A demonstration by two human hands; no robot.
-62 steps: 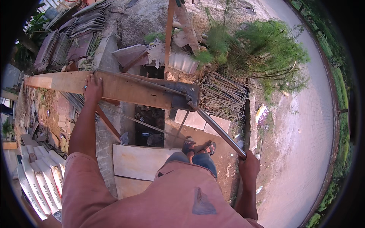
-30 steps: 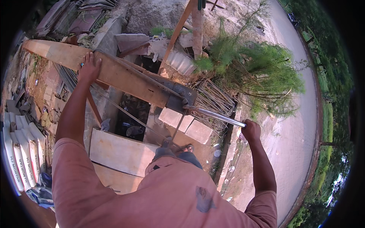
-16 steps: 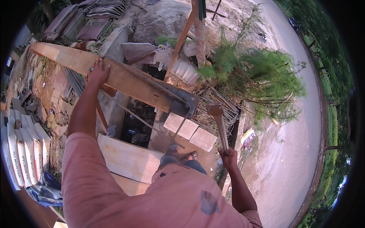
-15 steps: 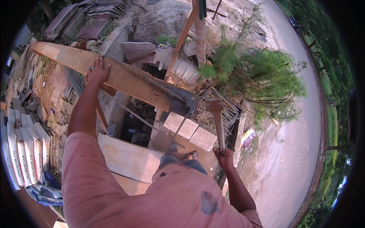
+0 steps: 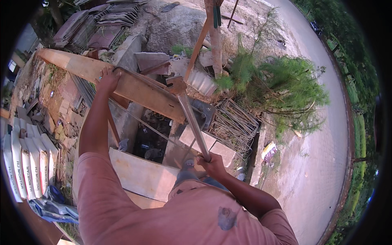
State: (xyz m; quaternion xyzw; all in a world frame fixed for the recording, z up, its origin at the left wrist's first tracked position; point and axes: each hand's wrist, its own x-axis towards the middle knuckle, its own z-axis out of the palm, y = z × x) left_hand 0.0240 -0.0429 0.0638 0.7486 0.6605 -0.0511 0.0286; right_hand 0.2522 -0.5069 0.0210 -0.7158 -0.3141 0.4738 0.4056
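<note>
My left hand (image 5: 108,81) lies on a long wooden plank (image 5: 147,98), fingers stretched over its top. A thin metal rod (image 5: 141,78) runs along the plank's far side, close to my fingertips; whether they touch it I cannot tell. My right hand (image 5: 213,164) is closed around the lower end of a rebar bending wrench (image 5: 192,120). Its notched, rusty head is raised over the plank's right part, apart from my left hand. A dark metal plate (image 5: 207,113) sits at the plank's right end, partly behind the wrench.
Pale blocks (image 5: 220,152) stand below the plate, beside a pile of bent rebar stirrups (image 5: 237,122). A dark pit (image 5: 149,136) opens under the plank. White bags (image 5: 34,163) stand at left, a leafy bush (image 5: 281,90) at right. Slanting posts (image 5: 214,49) rise beyond.
My right hand has moved left with the wrench, whose head now leans over the plank. My left hand stays on the plank. The view has shifted slightly.
</note>
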